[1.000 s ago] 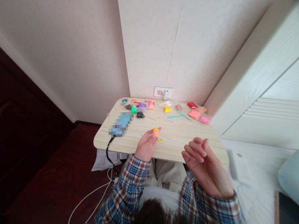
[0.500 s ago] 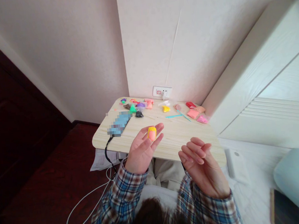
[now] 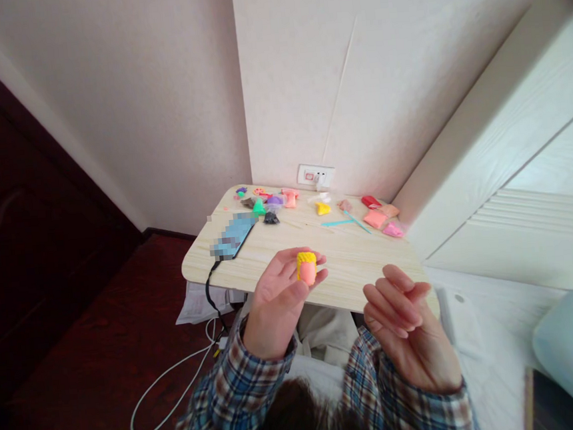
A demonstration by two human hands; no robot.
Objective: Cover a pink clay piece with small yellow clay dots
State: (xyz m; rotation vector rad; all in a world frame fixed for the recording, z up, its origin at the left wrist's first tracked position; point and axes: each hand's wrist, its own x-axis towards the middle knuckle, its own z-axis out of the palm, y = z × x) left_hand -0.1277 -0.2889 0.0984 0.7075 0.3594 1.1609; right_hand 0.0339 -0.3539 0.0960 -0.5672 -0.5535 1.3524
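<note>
My left hand (image 3: 280, 302) is closed around a small clay piece (image 3: 307, 272), gripping it between thumb and fingers above the table's front edge. The piece has a smooth pink front with a textured yellow band over its top and sides, like a head with hair. To the right, my right hand (image 3: 405, 325) is raised with its fingers curled in and the thumb close to the index fingertip. Whether anything tiny sits in that pinch is hidden. The two hands are apart.
On the wooden table (image 3: 269, 250) lies a phone (image 3: 235, 236) with a black cable. Bagged clay lies along the back: green (image 3: 258, 208), black (image 3: 271, 218), yellow (image 3: 323, 208) and pink (image 3: 376, 218). Blue sticks (image 3: 357, 222) lie nearby. A wall socket (image 3: 316, 174) is behind.
Both hands have shifted slightly right and down in view, and the whole scene has shifted a little too. The clay piece is still in my left hand, its pink front showing more fully.
</note>
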